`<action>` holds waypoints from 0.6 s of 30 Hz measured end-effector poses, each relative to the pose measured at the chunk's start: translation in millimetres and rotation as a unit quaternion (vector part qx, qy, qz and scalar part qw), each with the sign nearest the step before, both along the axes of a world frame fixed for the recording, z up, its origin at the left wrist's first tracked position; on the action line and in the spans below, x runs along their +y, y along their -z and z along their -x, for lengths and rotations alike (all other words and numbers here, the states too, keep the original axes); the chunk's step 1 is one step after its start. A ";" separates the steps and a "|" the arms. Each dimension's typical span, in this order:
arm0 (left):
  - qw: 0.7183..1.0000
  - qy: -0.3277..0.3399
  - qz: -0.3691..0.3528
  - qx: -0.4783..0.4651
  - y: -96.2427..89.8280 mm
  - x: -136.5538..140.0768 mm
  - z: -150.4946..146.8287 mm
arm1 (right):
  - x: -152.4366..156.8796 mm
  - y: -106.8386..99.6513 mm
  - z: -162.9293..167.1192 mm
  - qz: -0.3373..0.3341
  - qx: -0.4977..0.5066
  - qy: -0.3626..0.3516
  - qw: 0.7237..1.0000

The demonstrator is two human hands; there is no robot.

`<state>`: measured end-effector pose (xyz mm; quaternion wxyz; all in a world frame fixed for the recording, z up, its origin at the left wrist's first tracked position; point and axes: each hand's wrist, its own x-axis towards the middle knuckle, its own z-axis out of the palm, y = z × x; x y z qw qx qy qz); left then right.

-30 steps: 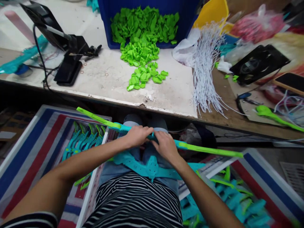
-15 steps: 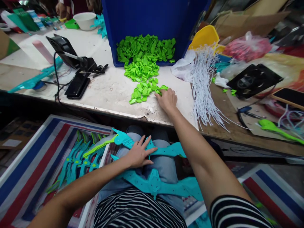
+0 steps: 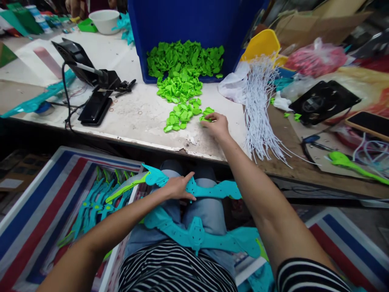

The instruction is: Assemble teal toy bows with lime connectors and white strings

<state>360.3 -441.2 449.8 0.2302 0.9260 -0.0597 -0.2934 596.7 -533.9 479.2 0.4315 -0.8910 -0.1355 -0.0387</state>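
Note:
My left hand [image 3: 178, 187] is curled over the middle of a teal bow-shaped plastic part [image 3: 215, 190], which lies across my knees and has a lime-green tip on its left end. A second teal bow-shaped part [image 3: 197, 235] rests on my lap nearer my body. Out on the table, my right hand [image 3: 217, 125] has its fingertips closed on a small green plastic piece [image 3: 204, 118], partly hidden by the fingers. Just left of that hand is a loose pile of similar green pieces [image 3: 179, 115], which trails back to a heap inside a tipped blue bin [image 3: 194, 24].
At the left, a crate with a striped lining [image 3: 45, 202] holds several teal-and-green parts. A phone [image 3: 95, 109] and a black stand [image 3: 82, 65] are on the table. White ties [image 3: 259, 113], a black fan [image 3: 325, 103] and a yellow scoop [image 3: 263, 44] lie right of the bin.
My left hand has gone from spread fingers to curling around the teal part. My right hand's fingers have drawn together at the green pieces, staying at nearly the same spot.

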 end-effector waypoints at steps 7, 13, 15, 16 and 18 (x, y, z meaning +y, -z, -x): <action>1.000 0.007 0.007 0.013 0.2 2.9 -3.7 | -9.6 -4.5 9.4 0.018 0.009 -0.030 0.999; 1.000 0.008 0.017 0.010 2.4 5.5 -3.5 | -52.1 -11.0 26.4 0.104 -0.084 -0.110 0.985; 1.000 0.006 0.018 0.017 2.7 5.7 -4.3 | -69.9 -14.2 33.7 0.142 -0.083 -0.199 0.966; 1.000 0.003 0.018 0.022 2.7 5.6 -5.1 | -77.6 -15.4 37.6 0.160 -0.081 -0.238 0.955; 0.999 -0.012 0.017 0.033 1.9 5.0 -8.0 | -88.4 -16.2 45.6 0.179 -0.085 -0.262 0.945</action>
